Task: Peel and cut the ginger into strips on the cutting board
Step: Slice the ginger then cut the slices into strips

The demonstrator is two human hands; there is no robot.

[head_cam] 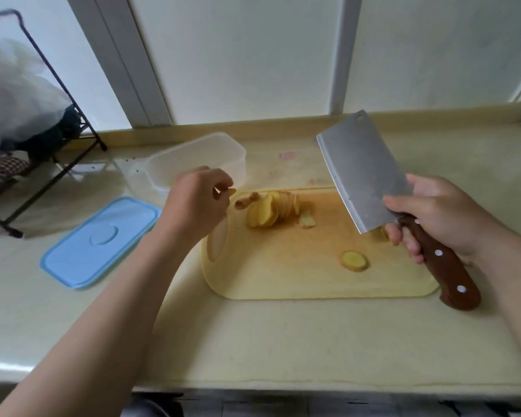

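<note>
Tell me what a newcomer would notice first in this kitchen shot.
The big cleaver stands out, held up over the right side of the cutting board by the right hand. Next come the fanned ginger slices at the board's far left, where the left hand pinches a small ginger bit. A blue lid lies left of the board.

Right hand grips cleaver raised over cutting board. Left hand pinches small ginger bit. Ginger slices fanned on board, one slice apart.
</note>
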